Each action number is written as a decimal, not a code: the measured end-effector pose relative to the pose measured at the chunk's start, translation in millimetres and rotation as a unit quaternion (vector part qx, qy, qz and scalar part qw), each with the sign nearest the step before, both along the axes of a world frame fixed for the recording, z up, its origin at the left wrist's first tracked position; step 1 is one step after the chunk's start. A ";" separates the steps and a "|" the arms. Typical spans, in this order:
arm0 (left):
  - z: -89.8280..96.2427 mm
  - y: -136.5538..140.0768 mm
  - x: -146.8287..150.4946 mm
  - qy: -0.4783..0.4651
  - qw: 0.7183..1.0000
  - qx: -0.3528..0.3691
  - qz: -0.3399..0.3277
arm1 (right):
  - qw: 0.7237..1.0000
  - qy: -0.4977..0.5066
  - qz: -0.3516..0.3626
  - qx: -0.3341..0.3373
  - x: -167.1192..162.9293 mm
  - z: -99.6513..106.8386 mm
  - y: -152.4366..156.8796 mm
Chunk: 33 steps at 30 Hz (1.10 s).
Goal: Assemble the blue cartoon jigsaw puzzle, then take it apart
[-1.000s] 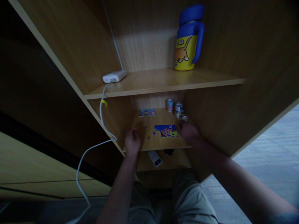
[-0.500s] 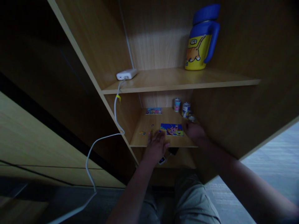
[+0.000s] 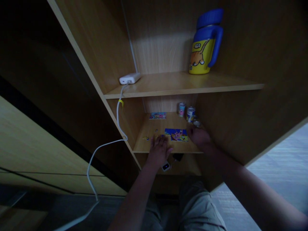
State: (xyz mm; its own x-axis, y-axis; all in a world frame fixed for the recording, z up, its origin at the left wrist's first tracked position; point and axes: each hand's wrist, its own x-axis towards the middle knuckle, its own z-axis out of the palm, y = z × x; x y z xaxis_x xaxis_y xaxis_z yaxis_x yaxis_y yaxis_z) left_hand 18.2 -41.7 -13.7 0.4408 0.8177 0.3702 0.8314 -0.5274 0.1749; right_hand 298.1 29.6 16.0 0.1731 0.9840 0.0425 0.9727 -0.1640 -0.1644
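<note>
On the lower shelf [image 3: 144,147] lies a partly assembled jigsaw puzzle [image 3: 176,134] with a blue, pink and yellow cartoon picture. My left hand [image 3: 159,150] rests by its lower left side, fingers stretched out over the shelf and partly covering small yellow pieces. Loose puzzle pieces [image 3: 145,138] lie left of that hand, and one small piece [image 3: 156,130] sits above it. My right hand [image 3: 200,137] is closed at the puzzle's right edge; whatever its fingers may hold is hidden. Farther back lies a flat picture card [image 3: 158,115] in similar colours.
Small printed cans [image 3: 190,114] stand along the right wall, beyond my right hand. On the shelf above are a blue and yellow mug [image 3: 202,48] and a white power bank [image 3: 130,78] with a cable [image 3: 106,143] hanging down. A small device [image 3: 166,166] hangs below.
My left hand has slid slightly left over the small pieces. The right hand stays by the puzzle's edge. The whole view has shifted a little.
</note>
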 end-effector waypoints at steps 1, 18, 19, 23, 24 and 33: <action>-0.6 -0.1 0.2 0.002 1.000 0.002 0.007 | 1.000 0.000 -0.001 -0.002 -0.2 0.3 0.2; -7.2 -13.7 -74.8 -0.021 0.986 0.053 0.155 | 1.000 0.003 0.008 0.010 2.5 -5.1 4.7; -8.6 -15.3 -77.6 -0.022 0.987 0.055 0.150 | 1.000 0.001 0.006 0.014 2.6 -5.4 4.7; -11.4 -17.9 -83.9 -0.028 0.989 0.061 0.135 | 1.000 0.000 0.008 0.010 2.4 -5.0 5.0; -11.8 -17.6 -84.6 -0.028 0.989 0.061 0.134 | 1.000 0.000 0.008 0.007 2.3 -4.7 5.1; -19.1 -5.9 -86.6 -0.014 0.989 0.063 0.135 | 1.000 -0.002 -0.002 0.006 1.6 -3.9 4.3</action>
